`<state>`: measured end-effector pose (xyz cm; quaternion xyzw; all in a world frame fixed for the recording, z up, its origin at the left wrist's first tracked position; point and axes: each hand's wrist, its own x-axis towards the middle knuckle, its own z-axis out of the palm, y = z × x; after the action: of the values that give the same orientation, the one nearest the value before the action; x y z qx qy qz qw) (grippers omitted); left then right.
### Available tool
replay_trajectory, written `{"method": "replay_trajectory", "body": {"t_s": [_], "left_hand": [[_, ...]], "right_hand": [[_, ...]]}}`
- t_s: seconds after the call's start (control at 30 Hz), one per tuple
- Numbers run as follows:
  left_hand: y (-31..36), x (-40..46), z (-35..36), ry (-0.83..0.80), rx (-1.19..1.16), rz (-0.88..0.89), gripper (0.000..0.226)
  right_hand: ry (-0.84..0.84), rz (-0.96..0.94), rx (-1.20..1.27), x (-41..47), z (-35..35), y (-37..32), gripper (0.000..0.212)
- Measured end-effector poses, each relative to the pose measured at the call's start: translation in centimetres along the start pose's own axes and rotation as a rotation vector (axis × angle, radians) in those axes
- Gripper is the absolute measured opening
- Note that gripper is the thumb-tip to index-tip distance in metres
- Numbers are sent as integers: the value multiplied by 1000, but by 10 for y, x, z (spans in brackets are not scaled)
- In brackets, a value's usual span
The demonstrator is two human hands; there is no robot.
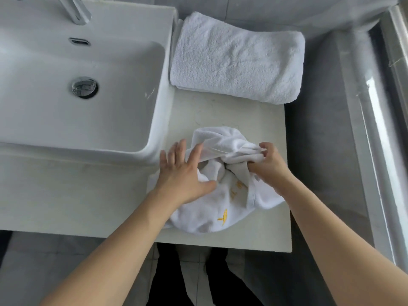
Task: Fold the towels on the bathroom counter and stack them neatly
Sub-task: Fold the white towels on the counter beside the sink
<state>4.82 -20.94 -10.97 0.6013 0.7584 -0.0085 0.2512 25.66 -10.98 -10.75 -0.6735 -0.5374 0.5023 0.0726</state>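
Fingers of right hand pinch bunched fold of crumpled towel at near table edge; left hand rests spread, flat on cloth. Risk: towel overhangs near edge, pull may drag it off; hem probably twisted, fold goes crooked. Folded towel far, apart. Sink left, crowds spreading room.
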Motion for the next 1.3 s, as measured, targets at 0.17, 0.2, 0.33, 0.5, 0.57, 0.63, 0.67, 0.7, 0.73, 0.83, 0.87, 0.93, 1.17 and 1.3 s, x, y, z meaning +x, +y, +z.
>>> {"method": "replay_trajectory", "body": {"t_s": [0.17, 0.2, 0.33, 0.5, 0.57, 0.63, 0.67, 0.7, 0.73, 0.83, 0.87, 0.93, 1.17, 1.3], "left_hand": [[10, 40, 6, -1, -59, 80, 81], [9, 42, 9, 26, -62, 95, 69], [-3, 36, 11, 134, -74, 124, 37], [-48, 5, 9, 152, 72, -59, 29], [-55, -2, 8, 140, 99, -99, 31], [-54, -3, 11, 169, 125, -87, 31], [-53, -2, 14, 209, 149, -65, 31], [-50, 0, 15, 257, 165, -32, 33], [-46, 2, 16, 305, 166, 13, 38], [-31, 12, 18, 284, 140, 177, 62], [-27, 15, 19, 249, 154, 211, 68], [-21, 17, 19, 172, 191, 228, 75], [-37, 15, 9, 106, 201, 163, 36], [-41, 9, 18, 226, 228, 64, 33]], "right_hand": [[-83, 95, 143, -18, -10, 9, 66], [-179, 81, 188, -24, -9, 7, 69], [-236, -65, 14, -37, 9, -3, 54], [-32, -132, -355, -25, 24, -14, 25], [-45, -153, -408, -21, 26, -16, 22], [-110, -150, -460, -17, 30, -13, 34], [-149, -149, -477, -15, 33, -10, 50], [-176, -146, -495, -12, 37, -4, 71], [-189, -139, -509, -12, 40, -1, 89], [-194, -134, -577, -16, 47, 5, 114], [-199, -148, -603, -17, 49, 5, 116], [-192, -180, -619, -16, 53, 8, 114], [-78, -249, -585, -9, 42, 15, 58], [18, -204, -468, -6, 37, 16, 62]]}}
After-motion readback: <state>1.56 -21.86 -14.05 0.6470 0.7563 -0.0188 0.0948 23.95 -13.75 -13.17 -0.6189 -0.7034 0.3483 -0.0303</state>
